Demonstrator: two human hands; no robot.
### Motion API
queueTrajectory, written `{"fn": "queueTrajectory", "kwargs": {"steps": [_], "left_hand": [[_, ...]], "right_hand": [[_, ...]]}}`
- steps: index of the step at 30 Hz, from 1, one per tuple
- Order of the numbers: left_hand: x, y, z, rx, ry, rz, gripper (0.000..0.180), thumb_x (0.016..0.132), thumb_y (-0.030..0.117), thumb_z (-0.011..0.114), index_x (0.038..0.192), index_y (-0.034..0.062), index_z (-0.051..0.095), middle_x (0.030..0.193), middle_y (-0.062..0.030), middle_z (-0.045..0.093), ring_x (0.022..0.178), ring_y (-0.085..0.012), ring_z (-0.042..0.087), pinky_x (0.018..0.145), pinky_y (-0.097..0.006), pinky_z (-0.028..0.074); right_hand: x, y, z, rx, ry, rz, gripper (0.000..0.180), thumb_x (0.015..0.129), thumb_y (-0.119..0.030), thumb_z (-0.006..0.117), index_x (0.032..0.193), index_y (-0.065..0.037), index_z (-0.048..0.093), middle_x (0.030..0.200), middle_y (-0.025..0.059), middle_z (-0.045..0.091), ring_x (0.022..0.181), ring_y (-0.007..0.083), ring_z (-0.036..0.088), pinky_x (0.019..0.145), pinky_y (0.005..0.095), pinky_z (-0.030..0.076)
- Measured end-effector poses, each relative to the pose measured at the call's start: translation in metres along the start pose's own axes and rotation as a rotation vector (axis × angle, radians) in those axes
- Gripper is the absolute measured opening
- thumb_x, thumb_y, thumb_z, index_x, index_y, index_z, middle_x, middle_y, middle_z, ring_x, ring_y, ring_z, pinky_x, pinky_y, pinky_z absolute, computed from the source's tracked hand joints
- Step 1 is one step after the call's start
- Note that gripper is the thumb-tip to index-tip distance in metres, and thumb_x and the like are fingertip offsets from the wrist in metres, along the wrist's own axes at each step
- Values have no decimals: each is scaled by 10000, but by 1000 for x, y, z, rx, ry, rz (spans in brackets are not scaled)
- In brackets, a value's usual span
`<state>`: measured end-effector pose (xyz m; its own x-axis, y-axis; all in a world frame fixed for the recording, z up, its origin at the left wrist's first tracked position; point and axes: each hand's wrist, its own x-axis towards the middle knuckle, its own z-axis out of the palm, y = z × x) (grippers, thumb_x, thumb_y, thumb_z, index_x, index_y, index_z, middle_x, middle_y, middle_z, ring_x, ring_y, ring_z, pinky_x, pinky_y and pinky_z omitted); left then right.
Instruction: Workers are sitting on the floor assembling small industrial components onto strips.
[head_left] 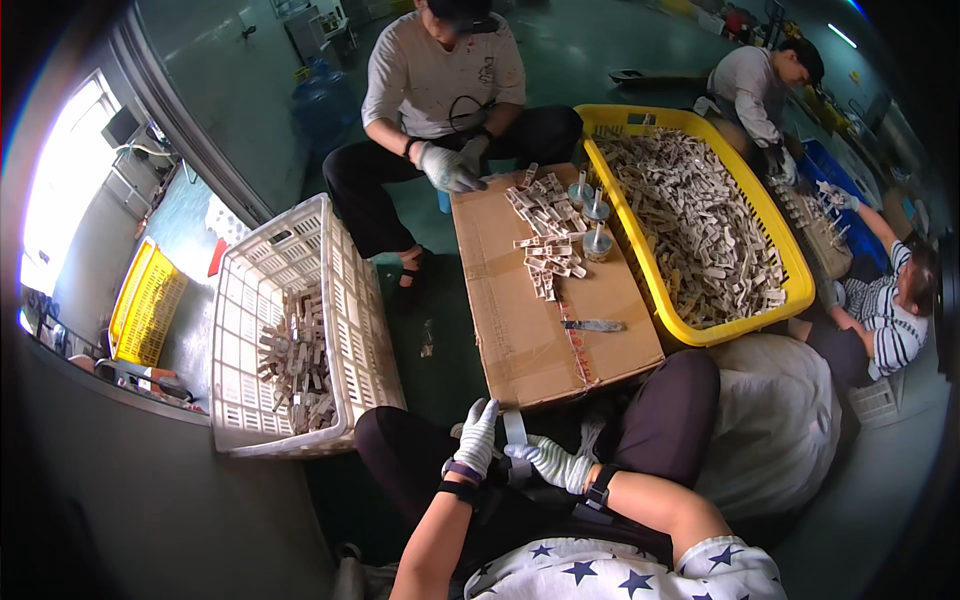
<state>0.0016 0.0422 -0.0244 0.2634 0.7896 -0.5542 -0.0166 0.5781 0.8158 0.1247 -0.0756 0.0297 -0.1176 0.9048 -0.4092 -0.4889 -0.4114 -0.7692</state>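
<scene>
My left hand (478,440), in a striped knit glove, is raised by the near edge of the cardboard box (520,350). Its fingers point upward, and no object shows in them. Right beside it, my right hand (555,464) in a matching glove grips a pale flat strip (515,428) by its lower end, over my lap. On the box lie a loose pile of small beige clip-like plastic parts (548,235) and a thin dark blade-like tool (594,325). Several small round containers with upright sticks (597,245) stand beside the pile.
A white plastic crate (345,330) with brownish parts stands at left. To the right is a yellow basket (690,335) full of beige parts. A gloved co-worker (440,80) sits across the box; two others work at far right. A white sack (785,420) lies beside my leg.
</scene>
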Motion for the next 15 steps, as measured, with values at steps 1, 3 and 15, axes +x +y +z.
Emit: {"fn": "queueTrajectory", "kwargs": {"steps": [1,3,15], "left_hand": [[1,-1,-1,7,-1,-1,529,915,314,663,1341,47,497,1171,-80,603,1041,-180,570,886,-307,480],[-2,-2,1,-53,-19,-36,483,930,336,637,1306,53,526,1143,-71,612,995,-169,586,856,-301,494],[-8,-7,4,-83,-66,-79,371,956,369,582,1178,73,613,1016,-45,648,908,-154,600,821,-301,502]], "right_hand": [[3,3,0,-66,-21,-54,282,948,-234,614,1167,-59,643,1080,-2,659,1014,104,573,928,284,441],[5,6,-5,-74,-12,-49,288,948,-233,613,1175,-58,641,1090,1,658,1019,108,571,937,286,437],[27,38,-25,-136,103,-73,388,1001,-299,508,1268,-24,566,1194,57,621,1084,156,543,992,309,401]]}}
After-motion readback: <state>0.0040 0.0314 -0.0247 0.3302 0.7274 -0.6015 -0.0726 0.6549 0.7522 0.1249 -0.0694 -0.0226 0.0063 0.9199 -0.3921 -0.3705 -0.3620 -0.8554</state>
